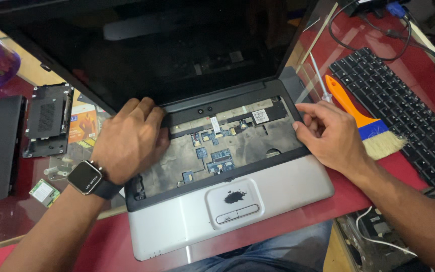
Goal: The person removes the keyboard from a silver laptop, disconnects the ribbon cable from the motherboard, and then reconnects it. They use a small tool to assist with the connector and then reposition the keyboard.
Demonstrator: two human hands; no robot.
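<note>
While keyboard sits removed at far right, laptop lies centre on red table — left hand presses hinge cover strip, right hand pinches right bezel edge. Bezel thin plastic, likely brittle — grip edges, avoid exposed boards.

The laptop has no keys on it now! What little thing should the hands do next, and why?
Probably lift the black strip under the screen. The left hand already grips its left end and the right hand sits at the laptop's right edge by its other end. The keyboard lies off to the side, so the dusty tray is bare.
</note>
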